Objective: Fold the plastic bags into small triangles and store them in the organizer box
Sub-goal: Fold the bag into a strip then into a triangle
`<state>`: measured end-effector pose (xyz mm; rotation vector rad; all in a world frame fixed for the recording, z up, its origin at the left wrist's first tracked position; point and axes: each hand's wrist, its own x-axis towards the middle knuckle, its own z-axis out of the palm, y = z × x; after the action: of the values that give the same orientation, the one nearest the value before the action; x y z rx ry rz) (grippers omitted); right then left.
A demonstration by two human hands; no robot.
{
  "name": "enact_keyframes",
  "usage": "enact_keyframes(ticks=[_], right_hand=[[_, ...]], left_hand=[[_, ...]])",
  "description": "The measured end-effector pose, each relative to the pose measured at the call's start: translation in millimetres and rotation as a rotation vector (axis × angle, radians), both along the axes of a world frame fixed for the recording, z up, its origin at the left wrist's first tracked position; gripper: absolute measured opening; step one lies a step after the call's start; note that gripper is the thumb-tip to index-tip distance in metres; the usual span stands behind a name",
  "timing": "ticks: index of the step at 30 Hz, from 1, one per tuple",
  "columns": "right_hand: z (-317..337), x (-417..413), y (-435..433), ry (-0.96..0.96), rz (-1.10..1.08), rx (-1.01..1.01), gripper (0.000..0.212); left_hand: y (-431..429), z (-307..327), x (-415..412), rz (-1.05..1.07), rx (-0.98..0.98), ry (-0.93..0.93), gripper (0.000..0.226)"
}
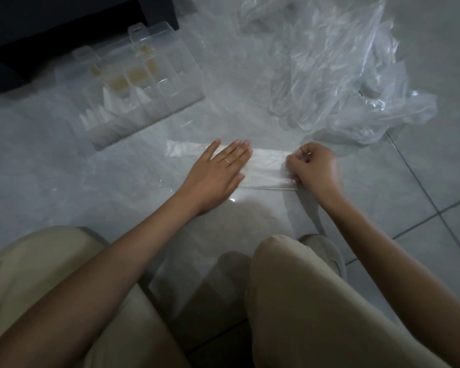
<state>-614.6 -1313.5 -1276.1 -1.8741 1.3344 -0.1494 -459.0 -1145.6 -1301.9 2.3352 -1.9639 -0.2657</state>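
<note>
Presently the right hand (312, 168) is curled, its fingers (298, 162) pinched closed on the right end of a clear plastic bag folded into a long flat strip (266, 162). The left hand (218, 171) lies palm down on the middle of that strip, fingers (235, 151) extended, held close together and pressing flat, gripping nothing; a thin ring (227, 161) sits on one finger. The strip runs left to right on the pale grey tiled floor (422, 168), its left end projecting beyond the left hand.

Far and left of the strip stands a transparent plastic organizer box with divided compartments (133, 86), lid open. Several small white folded triangles (109, 104) stand in its near compartments; some far compartments hold tan contents that cannot be identified. Far and right, well apart from the box, lies a loose crumpled heap of clear plastic bags (337, 70).

Near the camera, the person's knees in beige trousers (303, 301) flank the working area, and a light slipper (327, 251) shows beside the right knee. A dark piece of furniture (64, 27) occupies the far left corner.
</note>
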Motion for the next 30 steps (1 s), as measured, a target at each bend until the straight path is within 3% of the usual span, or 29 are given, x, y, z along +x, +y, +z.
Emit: enact_keyframes(ticks=[6, 10, 14, 20, 23, 27, 30], right_hand=[[-1, -5, -1, 0.009, 0.024, -0.032, 0.015], [1, -16, 2, -0.178, -0.103, 0.187, 0.033], [4, -31, 10, -0.267, -0.021, 0.243, 0.048], [3, -34, 10, -0.237, 0.181, -0.019, 0.068], [8, -32, 8, -0.084, 0.269, -0.119, 0.072], [22, -14, 20, -0.042, 0.284, -0.402, 0.056], [15, 15, 48, 0.002, 0.571, -0.622, 0.051]], left_hand=[[5, -7, 2, 0.005, -0.011, -0.036, 0.063], [6, -10, 1, 0.002, -0.046, -0.055, 0.063], [6, -9, 1, 0.006, -0.054, -0.059, 0.064], [7, -9, 2, 0.002, -0.038, -0.049, 0.065], [7, -9, 3, 0.0, -0.034, -0.048, 0.066], [8, -8, 2, -0.006, -0.04, -0.035, 0.066], [7, -9, 1, -0.002, -0.038, -0.027, 0.066]])
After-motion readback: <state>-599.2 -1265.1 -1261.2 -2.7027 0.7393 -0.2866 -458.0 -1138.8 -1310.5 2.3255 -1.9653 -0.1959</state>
